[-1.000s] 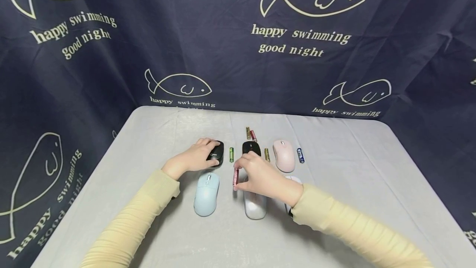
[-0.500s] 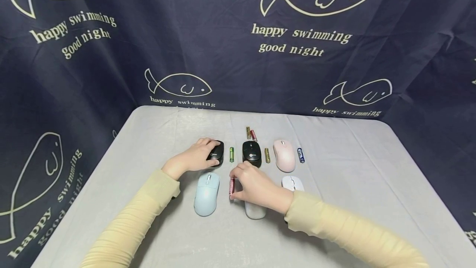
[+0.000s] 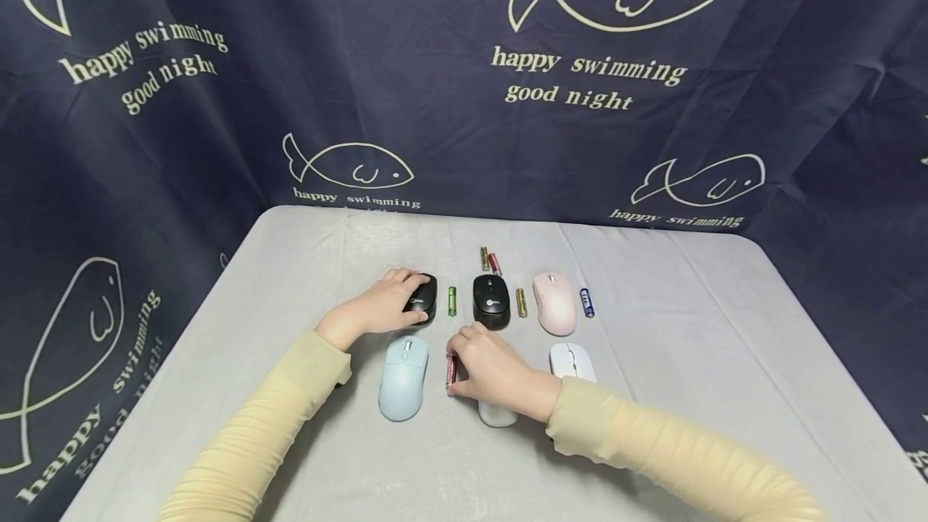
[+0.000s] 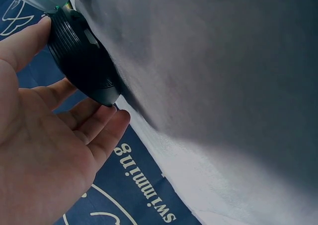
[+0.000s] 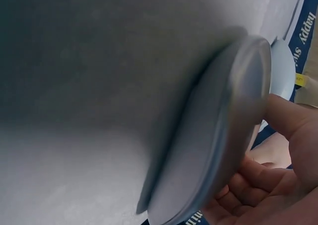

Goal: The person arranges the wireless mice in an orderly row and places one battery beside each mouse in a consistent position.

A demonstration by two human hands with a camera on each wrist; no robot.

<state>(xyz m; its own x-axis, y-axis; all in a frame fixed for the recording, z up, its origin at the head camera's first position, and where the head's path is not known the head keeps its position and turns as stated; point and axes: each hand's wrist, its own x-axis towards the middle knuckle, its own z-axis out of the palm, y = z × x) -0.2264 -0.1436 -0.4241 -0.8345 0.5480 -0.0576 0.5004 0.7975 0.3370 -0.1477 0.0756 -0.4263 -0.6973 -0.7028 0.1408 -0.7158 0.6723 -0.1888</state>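
Note:
At left, my left hand (image 3: 377,306) holds a black computer mouse (image 3: 424,298), thumb on its near side and fingers over its far end. In the left wrist view, that black mouse (image 4: 79,56) sits between thumb and fingers. My right hand (image 3: 500,369) pinches a red battery (image 3: 452,371) lengthwise between thumb and fingers, low over the table. Below the right hand lies a white mouse (image 3: 498,416), partly covered by it; the right wrist view shows this white mouse (image 5: 198,145) close up, mostly hiding the battery. A light blue mouse (image 3: 402,381) lies left of the battery.
A green battery (image 3: 453,301) lies between the held mouse and a second black mouse (image 3: 491,301). Beyond are a gold battery (image 3: 522,303), pink mouse (image 3: 554,304), blue battery (image 3: 586,303) and another white mouse (image 3: 573,362). Another gold battery (image 3: 484,258) and red battery (image 3: 495,264) lie farther back.
My right hand has moved toward me and slightly left with the red battery, uncovering the second black mouse and part of the right-hand white mouse. My left hand stays put.

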